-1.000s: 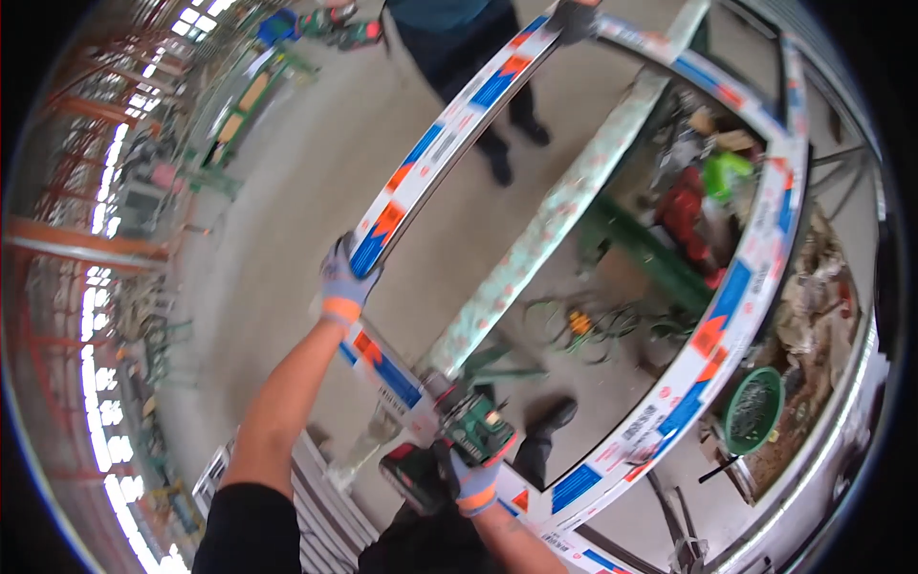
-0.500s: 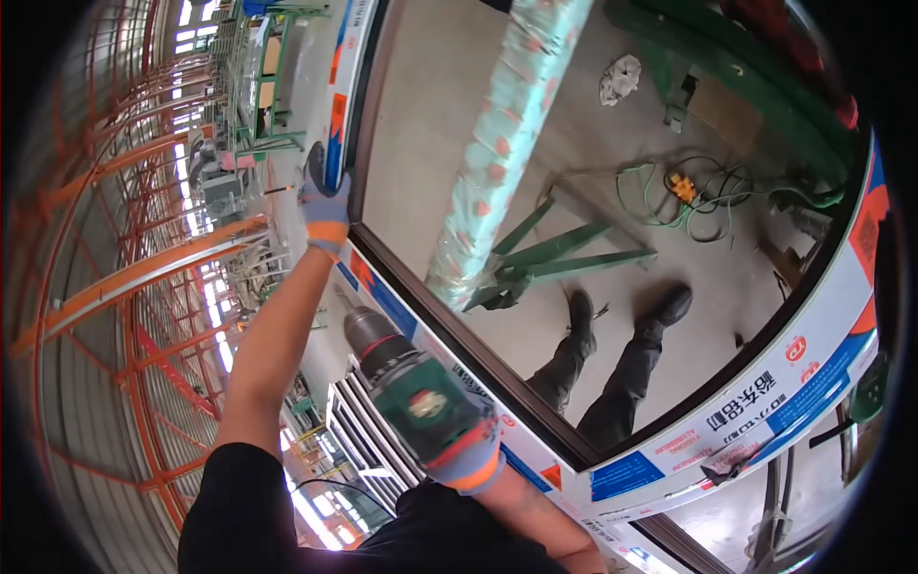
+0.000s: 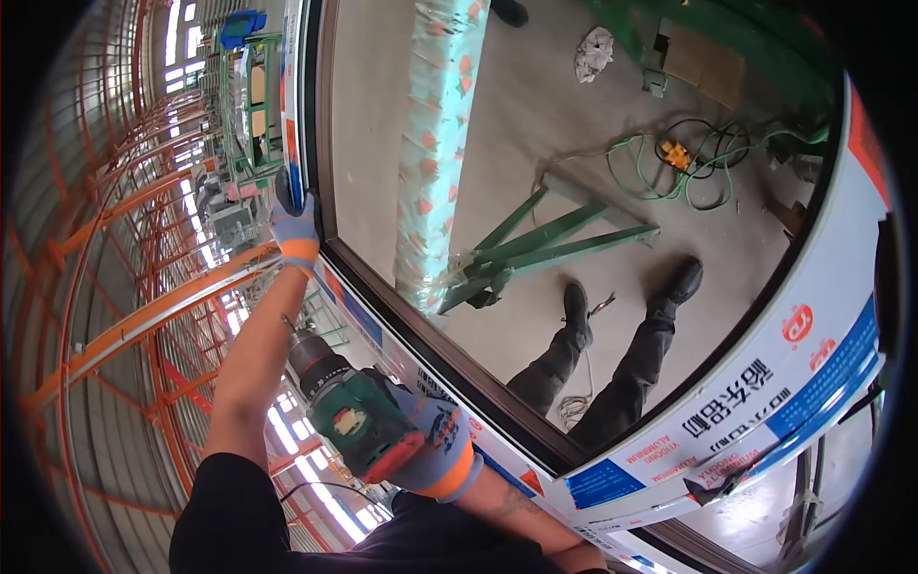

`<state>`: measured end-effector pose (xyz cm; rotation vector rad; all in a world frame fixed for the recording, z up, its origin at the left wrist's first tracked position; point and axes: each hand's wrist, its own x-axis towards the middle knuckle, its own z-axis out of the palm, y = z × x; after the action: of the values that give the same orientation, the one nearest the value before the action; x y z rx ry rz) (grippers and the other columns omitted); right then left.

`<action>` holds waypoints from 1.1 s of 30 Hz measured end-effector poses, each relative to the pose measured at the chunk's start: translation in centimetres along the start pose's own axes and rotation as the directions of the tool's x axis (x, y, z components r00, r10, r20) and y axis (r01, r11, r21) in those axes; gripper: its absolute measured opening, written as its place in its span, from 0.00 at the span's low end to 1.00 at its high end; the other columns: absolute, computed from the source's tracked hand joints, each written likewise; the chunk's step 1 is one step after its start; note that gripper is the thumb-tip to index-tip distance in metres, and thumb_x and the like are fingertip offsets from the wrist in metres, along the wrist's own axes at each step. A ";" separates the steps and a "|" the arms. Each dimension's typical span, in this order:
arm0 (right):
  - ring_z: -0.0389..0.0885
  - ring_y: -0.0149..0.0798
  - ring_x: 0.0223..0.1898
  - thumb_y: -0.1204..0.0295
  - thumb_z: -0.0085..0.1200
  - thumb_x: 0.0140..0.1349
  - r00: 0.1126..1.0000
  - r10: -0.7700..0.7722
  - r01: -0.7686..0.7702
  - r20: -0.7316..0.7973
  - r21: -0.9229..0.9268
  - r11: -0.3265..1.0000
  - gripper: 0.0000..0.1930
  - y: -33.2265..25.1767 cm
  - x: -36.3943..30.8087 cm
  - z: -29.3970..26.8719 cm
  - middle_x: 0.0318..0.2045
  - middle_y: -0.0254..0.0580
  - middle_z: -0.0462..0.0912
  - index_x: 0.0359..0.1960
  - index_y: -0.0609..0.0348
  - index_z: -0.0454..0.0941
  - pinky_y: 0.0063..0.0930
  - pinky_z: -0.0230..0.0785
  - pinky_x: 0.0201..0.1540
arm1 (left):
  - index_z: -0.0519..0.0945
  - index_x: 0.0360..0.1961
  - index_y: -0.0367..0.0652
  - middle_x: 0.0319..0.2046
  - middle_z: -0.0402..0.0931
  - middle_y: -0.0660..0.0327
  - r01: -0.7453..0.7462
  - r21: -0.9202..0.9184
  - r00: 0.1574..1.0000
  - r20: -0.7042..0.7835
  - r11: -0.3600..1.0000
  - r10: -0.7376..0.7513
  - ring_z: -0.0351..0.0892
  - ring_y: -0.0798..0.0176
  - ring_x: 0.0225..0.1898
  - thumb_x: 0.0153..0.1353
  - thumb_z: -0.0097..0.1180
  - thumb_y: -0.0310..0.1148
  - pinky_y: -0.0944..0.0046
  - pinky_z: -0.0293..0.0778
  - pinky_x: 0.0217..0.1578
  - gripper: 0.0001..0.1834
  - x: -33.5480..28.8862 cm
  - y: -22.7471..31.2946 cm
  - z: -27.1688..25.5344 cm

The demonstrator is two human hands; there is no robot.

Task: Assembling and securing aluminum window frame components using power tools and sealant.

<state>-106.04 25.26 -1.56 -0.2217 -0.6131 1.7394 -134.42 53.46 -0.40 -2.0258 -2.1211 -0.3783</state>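
Observation:
A dark metal frame point(image 3: 457, 352), its outer sides covered in white, blue and red printed film, runs diagonally past my hands. My left hand point(image 3: 294, 228), in a grey and orange glove, is closed around the frame's far left corner. My right hand point(image 3: 438, 442), gloved alike, is wrapped round the handle of a green and black power drill point(image 3: 352, 413). The drill is just outside the near left side of the frame, its bit point(image 3: 288, 323) pointing up and left, apart from the frame, near my left forearm. Part of the drill's handle is hidden by my glove.
Inside the frame's outline, a long bundle in teal patterned wrap point(image 3: 432, 163) rests by a green metal stand point(image 3: 545, 251). Cables with an orange connector point(image 3: 675, 155), a crumpled white rag point(image 3: 594, 55) and a cardboard box point(image 3: 704, 65) lie on the floor. Orange racking point(image 3: 143, 316) stands left.
The drill and my right hand have moved left, away from the frame's side. My left hand stays at the corner. The view has shifted, so the frame and bundle appear farther left.

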 end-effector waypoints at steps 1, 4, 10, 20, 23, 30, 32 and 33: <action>0.78 0.40 0.47 0.63 0.46 0.66 0.999 0.039 -0.037 0.010 -0.149 0.988 0.20 -1.1 -0.6 0.2 0.52 0.40 0.77 0.58 0.54 0.69 0.32 0.70 0.50 | 0.69 0.62 0.37 0.48 0.80 0.49 0.076 0.083 0.996 0.037 0.994 -0.080 0.80 0.50 0.47 0.55 0.64 0.30 0.60 0.72 0.53 0.32 0.2 0.9 -0.5; 0.83 0.45 0.35 0.58 0.51 0.62 0.997 0.074 -0.062 -0.004 -0.595 0.802 0.20 -4.0 0.1 0.4 0.45 0.41 0.81 0.54 0.50 0.73 0.36 0.75 0.36 | 0.68 0.61 0.34 0.50 0.78 0.48 -0.088 -0.047 0.995 -0.047 0.995 0.086 0.79 0.50 0.51 0.54 0.63 0.29 0.58 0.69 0.56 0.33 -1.1 1.5 -2.3; 0.82 0.48 0.32 0.57 0.53 0.59 0.990 0.119 -0.134 -0.069 -0.685 0.716 0.19 -6.4 -2.2 2.5 0.37 0.44 0.82 0.50 0.49 0.74 0.39 0.74 0.34 | 0.68 0.62 0.36 0.57 0.74 0.49 0.180 0.076 0.973 0.131 0.981 -0.189 0.74 0.54 0.58 0.53 0.60 0.27 0.60 0.65 0.61 0.33 -3.5 5.6 -5.1; 0.82 0.50 0.35 0.68 0.46 0.60 0.998 0.005 -0.046 -0.055 -0.767 0.640 0.25 -5.7 -5.2 1.4 0.37 0.52 0.81 0.58 0.67 0.67 0.43 0.75 0.34 | 0.68 0.63 0.39 0.56 0.75 0.51 -0.082 -0.023 0.996 -0.048 0.996 0.081 0.78 0.52 0.52 0.54 0.63 0.29 0.59 0.70 0.54 0.33 -4.4 3.2 -3.5; 0.82 0.49 0.34 0.68 0.44 0.60 0.996 -0.067 -0.003 -0.055 -0.787 0.617 0.26 -5.1 -6.0 0.3 0.36 0.53 0.80 0.58 0.70 0.66 0.41 0.76 0.36 | 0.69 0.62 0.42 0.56 0.75 0.51 -0.158 -0.028 0.987 -0.033 0.987 0.157 0.77 0.51 0.52 0.54 0.64 0.32 0.59 0.71 0.54 0.33 -4.5 2.6 -2.5; 0.80 0.46 0.35 0.69 0.45 0.60 0.999 -0.028 0.039 0.028 -0.804 0.594 0.26 -4.6 -6.9 -2.2 0.36 0.54 0.80 0.58 0.72 0.65 0.36 0.74 0.37 | 0.68 0.64 0.43 0.57 0.74 0.50 0.038 0.257 0.999 -0.013 0.966 -0.036 0.76 0.48 0.55 0.58 0.61 0.32 0.58 0.70 0.53 0.32 -7.4 9.2 -1.3; 0.80 0.46 0.35 0.68 0.45 0.60 0.998 -0.039 0.061 0.046 -0.792 0.608 0.27 -4.3 -6.8 -2.1 0.35 0.55 0.79 0.58 0.74 0.65 0.37 0.73 0.38 | 0.69 0.61 0.38 0.55 0.75 0.47 -0.045 0.194 0.999 -0.020 0.980 0.050 0.76 0.46 0.53 0.58 0.62 0.33 0.56 0.69 0.55 0.30 -6.8 8.6 -1.6; 0.80 0.46 0.35 0.68 0.45 0.59 0.996 -0.075 0.086 0.052 -0.813 0.576 0.26 -4.0 -6.8 -2.0 0.34 0.54 0.80 0.58 0.74 0.65 0.37 0.73 0.38 | 0.70 0.59 0.33 0.53 0.75 0.43 -0.127 0.123 0.991 -0.025 0.984 0.131 0.76 0.43 0.51 0.58 0.62 0.34 0.55 0.67 0.56 0.29 -6.5 7.9 -1.6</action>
<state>-99.93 19.97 -2.40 -0.8215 -1.4050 1.2423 -126.28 47.08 -0.44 -2.0586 -1.9315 -0.2541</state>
